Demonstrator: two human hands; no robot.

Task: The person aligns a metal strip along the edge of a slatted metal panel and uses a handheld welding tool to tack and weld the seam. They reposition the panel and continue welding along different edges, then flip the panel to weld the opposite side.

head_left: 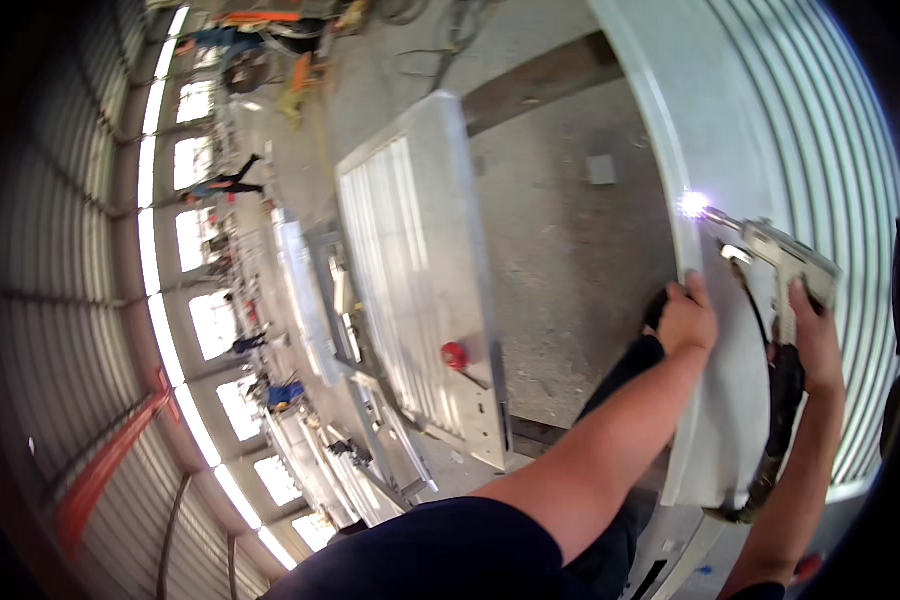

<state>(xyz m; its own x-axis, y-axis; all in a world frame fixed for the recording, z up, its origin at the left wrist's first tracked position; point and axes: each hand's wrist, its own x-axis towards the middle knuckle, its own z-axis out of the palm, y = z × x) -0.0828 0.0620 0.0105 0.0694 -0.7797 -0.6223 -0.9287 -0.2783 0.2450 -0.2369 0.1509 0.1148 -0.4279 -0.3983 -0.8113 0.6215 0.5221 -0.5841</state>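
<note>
My right hand (817, 345) is wrapped round the grip of a pale grey, pistol-shaped welding gun (785, 258). A bright violet-white flash burns at its nozzle, on the edge of a large pale metal panel (735, 400). A dark cable or hose runs down from the gun beside my right forearm. Below the flash, my left hand (687, 315) is closed over the panel's left edge, its fingertips partly hidden. Ribs (820, 100) run along the right part of the panel.
Left of the floor gap stands another ribbed metal panel (465, 250), with a red round object (454, 355) on it. Brown beams (540, 85) cross beneath the panels. Cables (455, 45) lie on the floor at the top. Another person (225, 187) is farther off, near the windows.
</note>
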